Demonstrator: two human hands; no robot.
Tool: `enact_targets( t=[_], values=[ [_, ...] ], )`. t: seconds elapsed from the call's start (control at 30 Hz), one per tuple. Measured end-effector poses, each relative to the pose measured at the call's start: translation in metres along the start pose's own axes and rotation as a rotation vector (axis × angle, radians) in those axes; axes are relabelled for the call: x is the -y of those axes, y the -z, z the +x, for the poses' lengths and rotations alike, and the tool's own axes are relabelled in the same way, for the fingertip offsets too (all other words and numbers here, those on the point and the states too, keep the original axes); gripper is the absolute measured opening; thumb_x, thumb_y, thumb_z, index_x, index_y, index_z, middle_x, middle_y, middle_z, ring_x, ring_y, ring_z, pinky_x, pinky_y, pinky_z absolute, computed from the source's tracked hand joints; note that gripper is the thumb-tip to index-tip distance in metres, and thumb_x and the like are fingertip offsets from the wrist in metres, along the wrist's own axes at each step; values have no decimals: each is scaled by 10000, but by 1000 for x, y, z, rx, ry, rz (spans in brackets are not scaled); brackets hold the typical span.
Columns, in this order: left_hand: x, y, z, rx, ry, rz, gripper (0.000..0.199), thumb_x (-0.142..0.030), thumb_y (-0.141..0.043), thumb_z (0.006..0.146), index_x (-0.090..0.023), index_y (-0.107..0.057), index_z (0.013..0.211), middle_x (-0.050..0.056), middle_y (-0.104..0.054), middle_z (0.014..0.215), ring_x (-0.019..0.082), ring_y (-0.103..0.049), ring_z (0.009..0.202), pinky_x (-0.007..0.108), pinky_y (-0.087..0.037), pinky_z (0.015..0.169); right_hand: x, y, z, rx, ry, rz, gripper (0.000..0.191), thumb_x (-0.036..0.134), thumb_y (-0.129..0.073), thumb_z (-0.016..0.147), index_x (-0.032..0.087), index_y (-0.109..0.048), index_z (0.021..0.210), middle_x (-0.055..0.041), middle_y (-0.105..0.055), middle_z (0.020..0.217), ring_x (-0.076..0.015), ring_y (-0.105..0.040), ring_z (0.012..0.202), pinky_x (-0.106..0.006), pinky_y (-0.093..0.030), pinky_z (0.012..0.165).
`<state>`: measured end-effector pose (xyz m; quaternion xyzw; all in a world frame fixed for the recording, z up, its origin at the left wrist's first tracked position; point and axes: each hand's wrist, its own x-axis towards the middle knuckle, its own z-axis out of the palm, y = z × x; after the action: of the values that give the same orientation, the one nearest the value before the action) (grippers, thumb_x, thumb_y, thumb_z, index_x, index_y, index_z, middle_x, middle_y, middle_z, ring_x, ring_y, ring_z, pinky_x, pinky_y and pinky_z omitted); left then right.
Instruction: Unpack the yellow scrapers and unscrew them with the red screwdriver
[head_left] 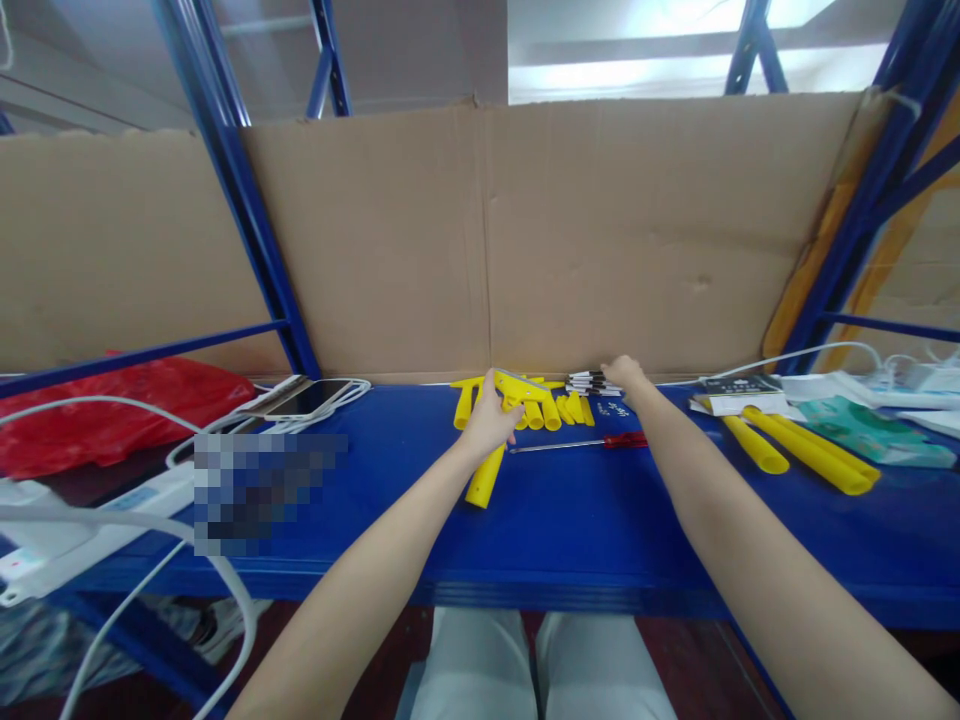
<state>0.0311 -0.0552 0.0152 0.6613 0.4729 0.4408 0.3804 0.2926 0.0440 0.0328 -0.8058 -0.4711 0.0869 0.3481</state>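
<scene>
My left hand (490,420) is closed around a yellow tool (486,478) with a wide head and a tube-like handle, held over the blue shelf (555,540). Behind it lie several yellow tubes (552,412) and small flat yellow pieces (576,408). At the back, my right hand (624,372) reaches to a pile of small black and white items (589,383); its fingertips are too small to make out, and so is anything between them. A screwdriver with a red handle (624,440) lies between my forearms, its shaft pointing left.
Yellow tubes (810,450), a green plastic packet (874,430) and a dark card (742,388) lie at the right. On the left are a red bag (127,410), a phone (304,398), a white power strip (105,530) and cables. Cardboard (480,240) walls the back.
</scene>
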Motion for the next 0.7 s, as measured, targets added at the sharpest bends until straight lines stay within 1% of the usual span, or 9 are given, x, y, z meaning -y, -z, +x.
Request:
enact_targets(
  t=[0.07,0.17,0.23,0.33,0.43,0.5,0.57,0.6,0.7],
  values=[
    [0,0,0,4,-4,3,900,-152,-555,756,-174,9,1457,14,-615,717,73,-456,342,181,-358,351,2,0,-7,-3,11,-74,365,257,-519,828,-1,-600,1073,-292,-502,1193,-324,-498,1146,-403,-377,943],
    [0,-1,0,12,-4,-8,920,-151,-568,749,-170,20,1456,26,-625,740,70,-453,339,182,-356,351,4,1,-17,-7,24,-149,439,314,-429,876,6,-547,1166,-305,-399,1280,-333,-485,1157,-428,-360,951],
    [0,-1,0,9,-2,-16,906,-150,-568,747,-171,-4,1455,25,-627,737,65,-452,335,178,-357,356,5,3,-23,-29,49,-207,465,337,-383,893,24,-511,1212,-286,-394,1279,-333,-482,1158,-432,-363,945],
    [1,0,0,13,-3,-5,867,-164,-561,754,-161,-45,1450,26,-632,739,66,-461,339,180,-371,372,7,11,-31,-110,136,-317,470,341,-366,895,44,-475,1242,-257,-424,1249,-340,-475,1153,-434,-388,913],
    [2,0,1,22,-14,32,849,-177,-548,766,-138,-44,1448,44,-640,758,76,-469,350,194,-385,383,9,23,-41,-182,258,-389,424,294,-402,874,57,-494,1212,-242,-458,1218,-339,-488,1126,-419,-418,867],
    [2,0,3,20,-25,33,858,-178,-552,766,-133,-34,1448,46,-642,766,73,-464,348,195,-387,383,10,32,-53,-201,341,-413,377,252,-412,861,75,-522,1175,-225,-490,1194,-319,-514,1093,-395,-430,845],
    [3,1,4,13,-35,23,869,-176,-563,762,-142,-31,1448,34,-639,766,64,-457,341,186,-383,379,9,39,-69,-185,410,-424,327,236,-403,860,108,-570,1110,-194,-537,1155,-289,-550,1047,-363,-438,828],
    [4,1,5,11,-39,21,872,-173,-565,763,-145,-26,1448,28,-637,763,60,-455,338,181,-379,377,7,41,-78,-156,438,-431,308,241,-400,862,126,-598,1066,-176,-562,1134,-273,-568,1020,-346,-442,818],
    [5,1,6,10,-41,33,902,-162,-570,771,-133,28,1446,15,-632,739,56,-456,341,175,-377,387,-7,41,-101,-19,512,-477,273,271,-433,846,154,-650,964,-141,-624,1074,-249,-599,970,-314,-450,796]
  ],
)
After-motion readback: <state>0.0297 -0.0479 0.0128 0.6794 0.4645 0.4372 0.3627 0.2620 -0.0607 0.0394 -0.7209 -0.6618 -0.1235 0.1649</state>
